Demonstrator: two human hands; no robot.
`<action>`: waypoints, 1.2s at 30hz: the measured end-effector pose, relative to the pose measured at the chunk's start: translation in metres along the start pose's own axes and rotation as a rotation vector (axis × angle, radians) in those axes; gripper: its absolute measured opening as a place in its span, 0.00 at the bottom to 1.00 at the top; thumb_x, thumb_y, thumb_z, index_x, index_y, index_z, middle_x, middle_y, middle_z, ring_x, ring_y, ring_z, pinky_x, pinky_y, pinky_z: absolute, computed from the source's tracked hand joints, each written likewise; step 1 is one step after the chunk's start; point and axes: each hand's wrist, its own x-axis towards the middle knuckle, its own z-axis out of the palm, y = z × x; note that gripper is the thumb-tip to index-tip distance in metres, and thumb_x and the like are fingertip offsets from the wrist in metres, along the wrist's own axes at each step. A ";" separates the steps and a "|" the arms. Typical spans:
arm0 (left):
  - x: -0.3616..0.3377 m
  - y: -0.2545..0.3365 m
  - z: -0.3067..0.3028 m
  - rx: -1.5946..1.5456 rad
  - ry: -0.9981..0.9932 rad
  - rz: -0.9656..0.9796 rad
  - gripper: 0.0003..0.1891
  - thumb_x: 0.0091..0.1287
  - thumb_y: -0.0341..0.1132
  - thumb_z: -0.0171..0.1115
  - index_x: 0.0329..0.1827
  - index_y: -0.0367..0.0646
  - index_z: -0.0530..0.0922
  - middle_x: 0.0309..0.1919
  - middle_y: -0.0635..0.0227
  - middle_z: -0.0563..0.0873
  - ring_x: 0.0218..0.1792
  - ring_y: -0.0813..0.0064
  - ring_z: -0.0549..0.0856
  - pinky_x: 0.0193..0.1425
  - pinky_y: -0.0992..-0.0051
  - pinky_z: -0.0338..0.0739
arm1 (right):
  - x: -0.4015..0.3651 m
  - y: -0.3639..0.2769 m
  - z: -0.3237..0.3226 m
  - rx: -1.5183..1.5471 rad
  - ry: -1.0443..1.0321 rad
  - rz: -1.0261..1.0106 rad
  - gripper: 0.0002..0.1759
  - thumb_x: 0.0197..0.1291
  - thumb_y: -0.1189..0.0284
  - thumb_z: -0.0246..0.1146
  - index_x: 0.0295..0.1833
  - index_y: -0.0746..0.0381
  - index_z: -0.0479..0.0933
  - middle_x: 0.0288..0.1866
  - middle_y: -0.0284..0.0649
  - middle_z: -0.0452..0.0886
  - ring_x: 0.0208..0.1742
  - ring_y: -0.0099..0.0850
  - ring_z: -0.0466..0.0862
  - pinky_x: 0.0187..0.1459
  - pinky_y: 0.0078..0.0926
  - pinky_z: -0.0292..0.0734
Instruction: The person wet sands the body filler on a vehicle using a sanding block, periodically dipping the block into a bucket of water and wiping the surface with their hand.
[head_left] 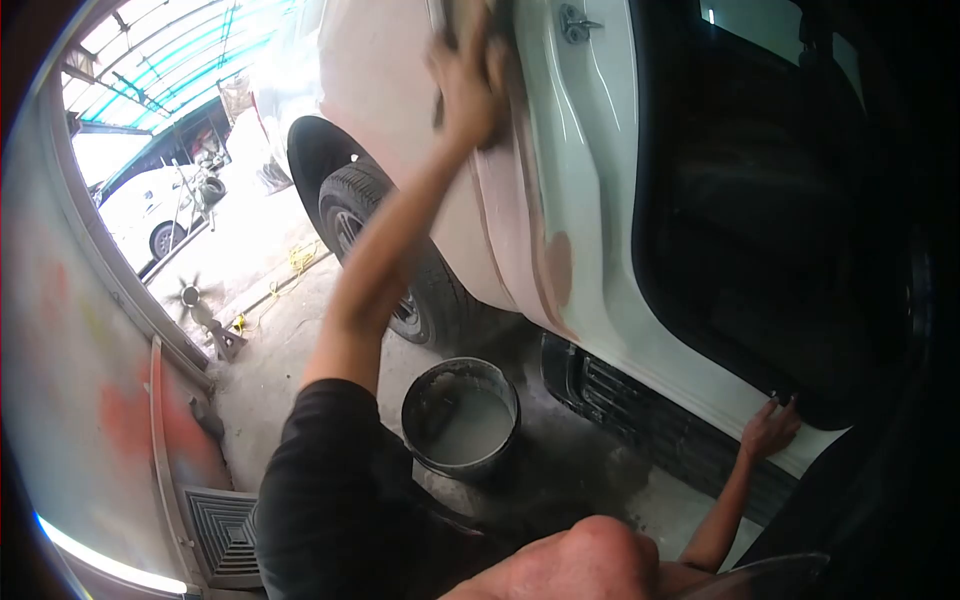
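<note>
My left hand [472, 95] is raised against the pale, dull body panel [385, 75] of a white vehicle, beside the door opening. It is blurred, with its fingers bent over a dark, flat thing whose kind I cannot make out. Pinkish and brownish patches mark the panel and the door pillar [515, 215] below the hand. Low on the right, my right hand [772, 428] grips the edge of the white door sill [690, 385], its fingers curled at the black trim. A black bucket [410, 440] of cloudy grey liquid stands on the floor between my arms.
The rear wheel [350, 200] lies left of the panel, and a black side step [640, 405] runs under the sill. At left are a paint-stained wall [90, 400], a floor vent grille [222, 525] and a fan-bladed stand [192, 296]. Another white car [150, 210] stands outside.
</note>
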 end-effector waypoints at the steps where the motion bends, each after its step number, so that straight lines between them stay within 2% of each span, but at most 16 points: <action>1: -0.049 -0.003 0.000 0.009 0.010 0.047 0.29 0.75 0.40 0.59 0.80 0.55 0.69 0.73 0.34 0.65 0.75 0.33 0.62 0.80 0.45 0.55 | 0.000 -0.007 -0.005 0.008 -0.033 0.025 0.28 0.75 0.51 0.54 0.75 0.50 0.72 0.64 0.52 0.74 0.60 0.52 0.79 0.60 0.51 0.73; 5: -0.059 -0.001 -0.006 -0.003 -0.039 0.043 0.30 0.75 0.40 0.59 0.80 0.53 0.68 0.73 0.31 0.65 0.75 0.34 0.61 0.80 0.45 0.54 | -0.001 -0.005 -0.004 -0.043 -0.018 0.033 0.28 0.75 0.51 0.54 0.74 0.51 0.73 0.64 0.51 0.76 0.61 0.51 0.80 0.60 0.51 0.73; 8: 0.055 -0.050 0.011 0.078 -0.094 0.059 0.26 0.76 0.43 0.58 0.77 0.52 0.71 0.71 0.32 0.68 0.72 0.33 0.64 0.77 0.46 0.59 | -0.003 -0.006 -0.002 -0.035 0.047 -0.034 0.28 0.75 0.52 0.54 0.74 0.52 0.73 0.63 0.52 0.77 0.62 0.50 0.79 0.60 0.50 0.73; 9: 0.081 -0.004 -0.002 0.002 -0.156 -0.322 0.27 0.83 0.47 0.45 0.84 0.63 0.59 0.76 0.38 0.59 0.75 0.39 0.62 0.77 0.39 0.65 | -0.002 -0.006 -0.003 -0.040 0.039 -0.025 0.28 0.75 0.52 0.54 0.74 0.52 0.73 0.63 0.52 0.77 0.62 0.50 0.79 0.60 0.50 0.73; 10: 0.082 0.012 -0.010 -0.041 -0.157 -0.331 0.27 0.83 0.46 0.45 0.84 0.63 0.60 0.76 0.38 0.58 0.75 0.39 0.62 0.78 0.40 0.65 | -0.001 -0.005 0.000 -0.026 0.049 -0.032 0.28 0.75 0.52 0.55 0.74 0.52 0.73 0.63 0.53 0.77 0.62 0.50 0.79 0.60 0.50 0.73; 13: -0.001 -0.012 0.009 0.028 0.016 -0.017 0.27 0.75 0.42 0.59 0.76 0.52 0.72 0.69 0.29 0.68 0.71 0.33 0.65 0.77 0.45 0.59 | -0.002 0.001 0.002 0.008 0.032 -0.041 0.28 0.74 0.52 0.55 0.74 0.52 0.73 0.63 0.52 0.76 0.62 0.51 0.79 0.60 0.51 0.72; 15: -0.087 0.013 0.000 0.048 0.058 0.067 0.27 0.74 0.41 0.61 0.76 0.51 0.72 0.68 0.29 0.68 0.70 0.32 0.65 0.77 0.44 0.59 | -0.005 0.000 0.001 0.010 -0.007 -0.014 0.28 0.74 0.52 0.55 0.74 0.50 0.73 0.64 0.51 0.75 0.62 0.50 0.79 0.61 0.53 0.71; 17: -0.082 0.015 -0.005 0.012 0.015 0.060 0.27 0.74 0.40 0.61 0.76 0.51 0.73 0.69 0.30 0.68 0.70 0.32 0.65 0.77 0.44 0.58 | -0.007 -0.005 -0.006 -0.014 -0.039 0.026 0.28 0.74 0.52 0.56 0.74 0.51 0.74 0.64 0.51 0.75 0.62 0.50 0.79 0.61 0.53 0.71; 19: -0.037 0.000 0.001 -0.013 0.029 0.079 0.27 0.73 0.40 0.61 0.76 0.52 0.73 0.69 0.30 0.68 0.70 0.32 0.65 0.77 0.44 0.58 | 0.001 -0.010 -0.007 -0.014 -0.041 0.027 0.28 0.74 0.52 0.56 0.73 0.52 0.74 0.63 0.51 0.76 0.61 0.50 0.79 0.61 0.52 0.72; 22: 0.073 0.006 -0.005 0.035 -0.121 -0.200 0.27 0.82 0.45 0.47 0.84 0.64 0.60 0.77 0.37 0.56 0.76 0.39 0.61 0.76 0.35 0.64 | 0.000 -0.001 0.000 -0.006 0.024 -0.062 0.28 0.74 0.53 0.56 0.72 0.54 0.75 0.62 0.50 0.77 0.62 0.50 0.78 0.61 0.50 0.72; 25: 0.040 0.020 -0.007 -0.074 -0.100 -0.288 0.28 0.82 0.45 0.48 0.84 0.64 0.60 0.77 0.37 0.56 0.76 0.38 0.60 0.76 0.34 0.65 | -0.001 -0.002 -0.001 -0.007 -0.019 -0.025 0.28 0.74 0.53 0.55 0.72 0.54 0.75 0.62 0.50 0.77 0.64 0.49 0.77 0.62 0.50 0.71; 26: -0.010 -0.010 0.009 0.020 0.006 -0.045 0.27 0.74 0.39 0.61 0.76 0.51 0.73 0.68 0.29 0.68 0.70 0.33 0.66 0.77 0.45 0.58 | -0.001 -0.005 -0.004 -0.003 -0.020 -0.022 0.28 0.74 0.53 0.55 0.72 0.54 0.75 0.62 0.50 0.77 0.64 0.49 0.77 0.62 0.50 0.71; 29: -0.109 0.029 -0.008 0.011 -0.029 0.051 0.31 0.70 0.38 0.64 0.78 0.56 0.72 0.73 0.31 0.62 0.72 0.31 0.63 0.78 0.41 0.56 | -0.004 -0.010 -0.010 0.001 -0.017 -0.008 0.28 0.74 0.53 0.55 0.73 0.54 0.74 0.62 0.50 0.77 0.64 0.48 0.77 0.62 0.51 0.71; 33: -0.006 -0.005 -0.003 -0.010 -0.082 -0.012 0.29 0.72 0.39 0.62 0.77 0.53 0.71 0.70 0.29 0.65 0.71 0.32 0.64 0.78 0.44 0.57 | 0.002 -0.011 -0.009 -0.021 -0.035 0.000 0.28 0.74 0.53 0.55 0.72 0.54 0.75 0.62 0.49 0.77 0.62 0.49 0.78 0.62 0.51 0.71; 34: 0.039 0.025 -0.017 -0.054 -0.203 -0.325 0.28 0.82 0.44 0.48 0.84 0.64 0.59 0.78 0.36 0.54 0.76 0.36 0.61 0.75 0.33 0.66 | 0.001 -0.009 -0.007 -0.015 -0.020 -0.001 0.28 0.74 0.53 0.55 0.72 0.53 0.75 0.61 0.49 0.77 0.62 0.49 0.78 0.61 0.51 0.71; 36: 0.062 0.010 -0.015 -0.149 -0.189 -0.319 0.28 0.82 0.46 0.46 0.84 0.64 0.57 0.78 0.37 0.54 0.76 0.37 0.61 0.74 0.32 0.66 | 0.000 -0.006 -0.003 -0.029 0.017 -0.015 0.27 0.75 0.52 0.55 0.71 0.54 0.76 0.60 0.49 0.78 0.60 0.47 0.80 0.58 0.50 0.74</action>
